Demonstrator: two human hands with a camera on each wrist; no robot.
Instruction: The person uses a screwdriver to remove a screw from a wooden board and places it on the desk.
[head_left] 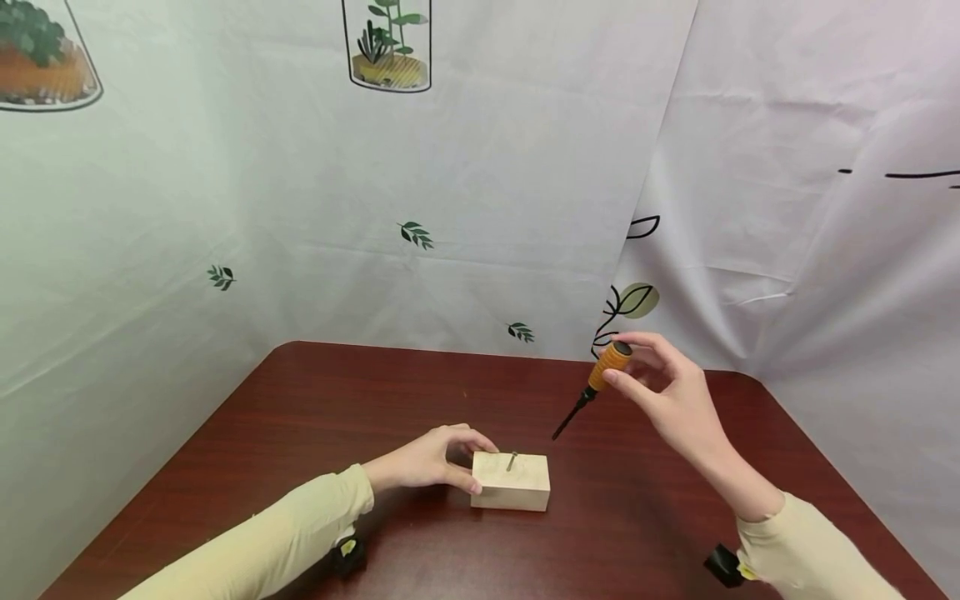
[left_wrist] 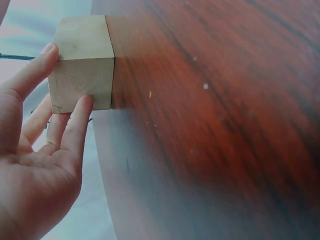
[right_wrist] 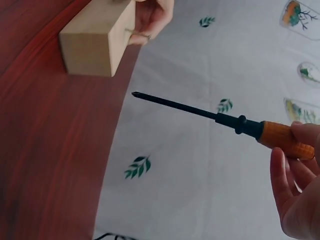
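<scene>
A pale rectangular wooden block (head_left: 510, 497) lies on the table, with a screw (head_left: 512, 462) sticking up at a slant from its top face. My left hand (head_left: 431, 458) grips the block's left end, thumb on the near side and fingers round the far side. In the left wrist view, fingertips press against the end of the block (left_wrist: 82, 82). Up and to the right, my right hand (head_left: 678, 404) pinches the orange handle of a screwdriver (head_left: 609, 367). Its black shaft points down and left, the tip (right_wrist: 136, 94) apart from the block and the screw.
Dark reddish wood forms the tabletop (head_left: 360, 392), with rounded far corners. White cloth (head_left: 487, 167) printed with leaves and potted plants hangs behind it and at both sides. Small black devices (head_left: 724, 567) sit at both sleeve cuffs.
</scene>
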